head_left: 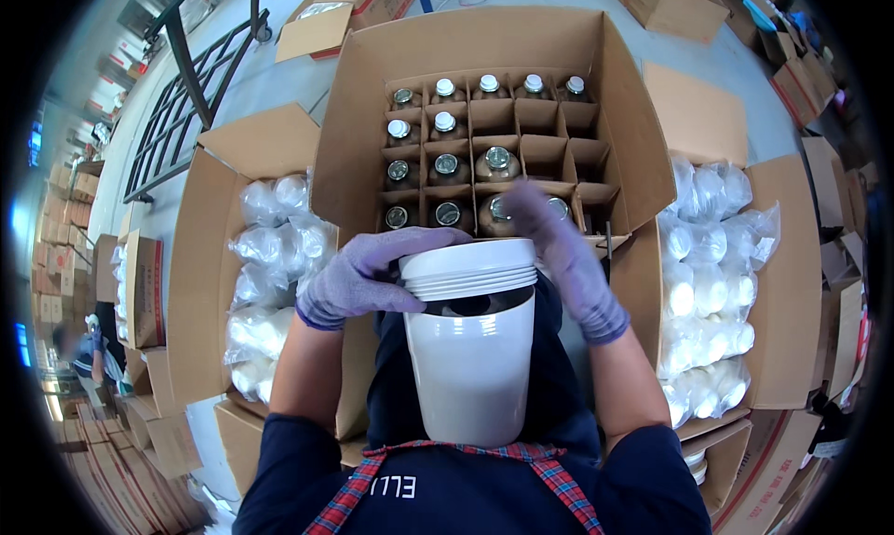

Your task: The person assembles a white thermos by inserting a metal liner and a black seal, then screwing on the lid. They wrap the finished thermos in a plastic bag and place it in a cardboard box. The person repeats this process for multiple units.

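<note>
A white tub [470, 377] is held upright just in front of the divided box [470, 40], on the side nearest the body; what its base is rested on cannot be told. Its ribbed white lid [470, 267] is gripped at the left edge by the left hand [372, 272], which is covered by a grey glove, and a dark gap is left between lid and tub. The right hand [566, 260], gloved alike and blurred, is raised open at the near right corner of the divided box.

Glass bottles [498, 165] with white or silvery caps are stood in many cells of the divided box. To its left, an open carton [200, 265] is filled with clear-bagged white pieces [279, 251]; to its right, a second carton [787, 293] is packed with bagged round white pieces [712, 293].

The pale grey floor [296, 81] is seen around the divided box. Beyond its far left corner, a black metal trolley [189, 69] is parked, and beyond its far right corner an opened box [666, 12] is set down. Far to its left, stacked cardboard [116, 479] is piled near another person [88, 358]; far to its right, more boxes [801, 88] are crowded together.
</note>
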### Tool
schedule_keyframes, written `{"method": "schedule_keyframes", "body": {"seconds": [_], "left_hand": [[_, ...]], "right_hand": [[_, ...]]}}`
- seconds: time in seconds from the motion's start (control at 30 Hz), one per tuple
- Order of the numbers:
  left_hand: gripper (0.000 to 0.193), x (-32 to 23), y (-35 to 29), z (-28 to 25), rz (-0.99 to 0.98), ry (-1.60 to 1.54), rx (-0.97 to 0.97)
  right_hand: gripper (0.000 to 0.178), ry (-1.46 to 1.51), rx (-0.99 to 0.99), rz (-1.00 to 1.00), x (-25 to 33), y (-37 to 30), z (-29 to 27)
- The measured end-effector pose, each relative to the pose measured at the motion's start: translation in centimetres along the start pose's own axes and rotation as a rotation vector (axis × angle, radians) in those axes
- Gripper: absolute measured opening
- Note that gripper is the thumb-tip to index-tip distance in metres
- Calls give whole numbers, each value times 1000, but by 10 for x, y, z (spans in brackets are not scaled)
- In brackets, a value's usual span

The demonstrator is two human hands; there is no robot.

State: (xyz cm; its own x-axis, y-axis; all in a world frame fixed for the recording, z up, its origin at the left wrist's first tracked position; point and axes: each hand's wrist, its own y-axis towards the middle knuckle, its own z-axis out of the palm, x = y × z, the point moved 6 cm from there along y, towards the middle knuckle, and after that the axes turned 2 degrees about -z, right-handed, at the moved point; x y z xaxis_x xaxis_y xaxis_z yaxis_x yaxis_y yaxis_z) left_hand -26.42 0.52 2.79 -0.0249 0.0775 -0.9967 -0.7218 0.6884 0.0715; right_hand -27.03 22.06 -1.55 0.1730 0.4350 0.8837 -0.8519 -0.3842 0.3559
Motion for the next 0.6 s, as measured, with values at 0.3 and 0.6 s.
{"method": "schedule_keyframes", "body": {"seconds": [0.3, 0.6], "left_hand": [[51, -5, -2, 13, 228, 126, -138], [39, 76, -16, -3, -217, 544, -247]], "right_hand": [[51, 4, 110, -5, -14, 3, 8], [38, -642, 131, -237, 82, -9, 55]]}}
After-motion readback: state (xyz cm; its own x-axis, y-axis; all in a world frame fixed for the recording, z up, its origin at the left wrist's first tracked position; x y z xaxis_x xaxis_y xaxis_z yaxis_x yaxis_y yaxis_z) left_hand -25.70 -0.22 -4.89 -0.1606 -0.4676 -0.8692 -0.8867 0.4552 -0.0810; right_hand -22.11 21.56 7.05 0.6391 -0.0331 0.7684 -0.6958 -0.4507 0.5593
